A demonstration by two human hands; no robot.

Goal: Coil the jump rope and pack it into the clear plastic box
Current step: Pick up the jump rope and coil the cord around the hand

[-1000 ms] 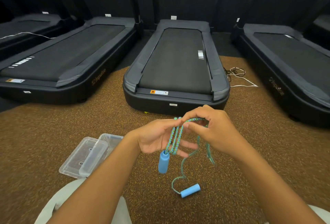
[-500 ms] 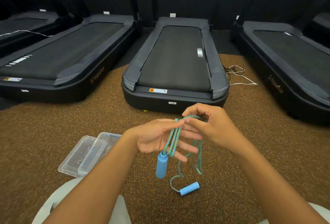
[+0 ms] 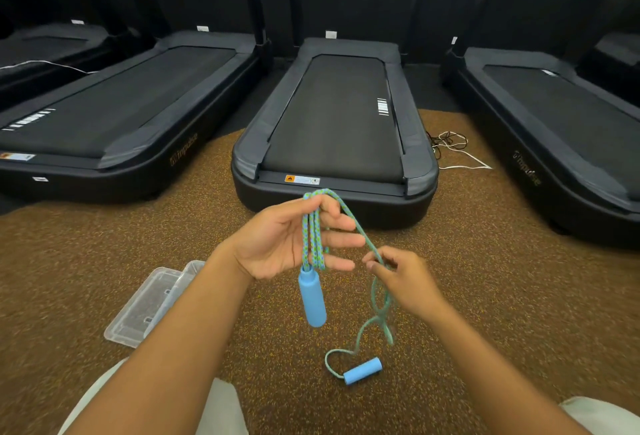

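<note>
At the centre of the frame, the left hand is raised palm-up with the fingers spread and partly extended. Several loops of the jump rope hang over the upper fingers, pinched near the thumb; the left grip is clamped on these loops. The strands run side by side down across the palm. One blue handle hangs upright just below the palm, clear of the floor.

Lower and right of centre, the right hand pinches a single strand between thumb and forefinger; the right grip is clamped on the rope. This strand rises diagonally from the right hand to the top of the loops on the left hand. Below the right hand, the remaining rope drops in a loose twisted length to the floor.

At the lower centre of the frame, the second blue handle lies on its side on the brown speckled floor, with a small curl of rope beside it.

At the lower left, the clear plastic box rests on the floor, partly hidden behind the left forearm, well apart from the rope. Whether the lid is fitted cannot be determined.

Across the upper frame, black treadmills stand side by side. A tangle of cables lies on the floor to the right of the centre treadmill.
</note>
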